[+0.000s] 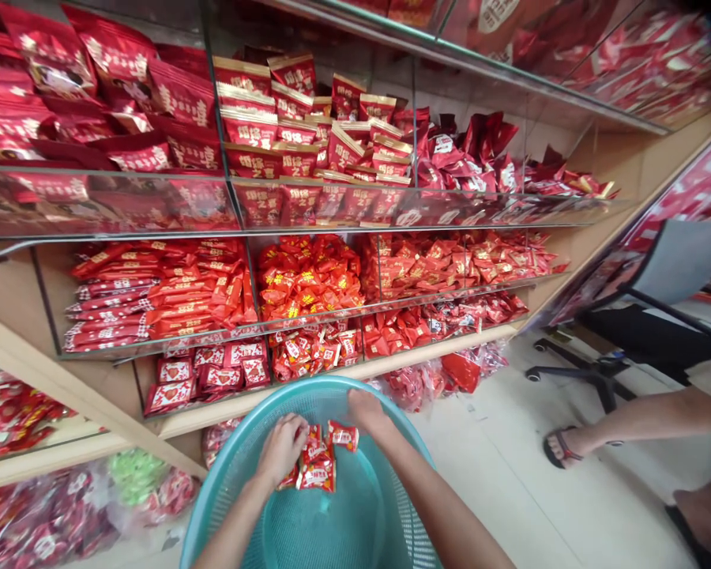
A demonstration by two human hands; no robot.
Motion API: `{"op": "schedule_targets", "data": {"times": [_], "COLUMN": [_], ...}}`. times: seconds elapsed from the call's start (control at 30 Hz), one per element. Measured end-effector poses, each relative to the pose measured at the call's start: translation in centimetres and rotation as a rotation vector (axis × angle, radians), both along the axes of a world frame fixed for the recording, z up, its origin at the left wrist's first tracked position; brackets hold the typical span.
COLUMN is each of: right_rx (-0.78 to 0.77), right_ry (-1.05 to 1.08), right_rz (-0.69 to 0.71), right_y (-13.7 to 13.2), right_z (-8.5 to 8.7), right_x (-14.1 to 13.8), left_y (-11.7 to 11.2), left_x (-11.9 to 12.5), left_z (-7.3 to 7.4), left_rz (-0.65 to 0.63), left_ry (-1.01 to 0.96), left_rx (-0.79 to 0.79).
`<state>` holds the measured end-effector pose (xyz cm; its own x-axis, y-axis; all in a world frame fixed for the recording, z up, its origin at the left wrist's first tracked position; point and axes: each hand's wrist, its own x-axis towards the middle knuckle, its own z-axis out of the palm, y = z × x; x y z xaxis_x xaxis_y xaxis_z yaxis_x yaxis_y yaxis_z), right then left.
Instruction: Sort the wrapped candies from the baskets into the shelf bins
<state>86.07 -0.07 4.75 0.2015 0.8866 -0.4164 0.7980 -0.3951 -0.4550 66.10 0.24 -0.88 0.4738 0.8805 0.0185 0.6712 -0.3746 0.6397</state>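
Observation:
Both hands are inside a large teal mesh basket (213, 466). My left hand (284, 449) is closed, its fingers curled at the edge of a cluster of small red wrapped sweets (317, 466). Part of the cluster is hidden beneath that hand. Toward the basket's far rim, my right hand (366, 412) is closed and slightly blurred; what its fingers hold, if anything, is hidden. Between the hands, close to the right one, a single red sweet packet (344, 436) shows, tilted and apart from the fingers.
Glass-fronted shelves (308, 324) of red packets rise just beyond the basket. Plastic bags of sweets (415, 383) lie beneath the bottom shelf. On the right stand an office chair (633, 316) and another person's sandalled foot (569, 446).

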Motion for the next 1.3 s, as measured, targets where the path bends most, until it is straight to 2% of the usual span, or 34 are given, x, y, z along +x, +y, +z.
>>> {"op": "schedule_targets", "data": {"times": [0.17, 0.27, 0.4, 0.5, 0.63, 0.73, 0.8, 0.83, 0.93, 1.0, 1.07, 1.17, 1.3], "right_rx": [0.306, 0.456, 0.448, 0.43, 0.531, 0.694, 0.787, 0.784, 0.555, 0.394, 0.302, 0.227, 0.269], "right_ry": [-0.113, -0.162, -0.267, -0.299, -0.228, 0.004, 0.296, 0.478, 1.015, 1.224, 1.32, 1.389, 1.354], "right_rz": [0.118, 0.254, 0.411, 0.424, 0.367, 0.179, -0.005, -0.089, -0.246, -0.296, -0.319, -0.314, -0.306], "right_y": [3.3, 5.5, 7.1, 7.4, 7.1, 6.4, 5.4, 4.7, 2.1, 0.4, -0.9, -1.8, -1.7], "right_z": [4.4, 5.8, 6.0, 5.7, 5.4, 5.3, 5.0, 4.7, 3.2, 1.9, 0.8, 0.0, -0.2], "right_x": [0.5, 0.4, -0.4, -0.8, 0.0, 0.6, 0.3, 0.0, -1.8, -3.0, -3.8, -4.1, -3.5], "left_y": [0.2, 0.1, 0.0, 0.0, 0.0, 0.0, 0.2, 0.2, 0.3, 0.3, 0.2, 0.1, 0.2], "left_x": [-0.2, -0.5, -0.7, -0.7, -0.6, -0.4, 0.0, 0.3, 0.9, 1.2, 1.3, 1.2, 0.9], "left_z": [0.4, 0.7, 0.9, 1.0, 1.3, 1.6, 2.1, 2.4, 3.6, 4.3, 4.7, 4.5, 3.9], "left_rz": [0.011, 0.019, 0.036, 0.04, 0.046, 0.065, 0.104, 0.138, 0.263, 0.301, 0.292, 0.287, 0.363], "left_ry": [-0.004, -0.037, -0.08, -0.082, -0.087, -0.164, -0.283, -0.367, -0.664, -0.823, -0.874, -0.826, -0.811], "left_rx": [0.03, 0.026, 0.016, 0.021, 0.033, 0.025, -0.017, -0.061, -0.283, -0.405, -0.416, -0.347, -0.341]}}
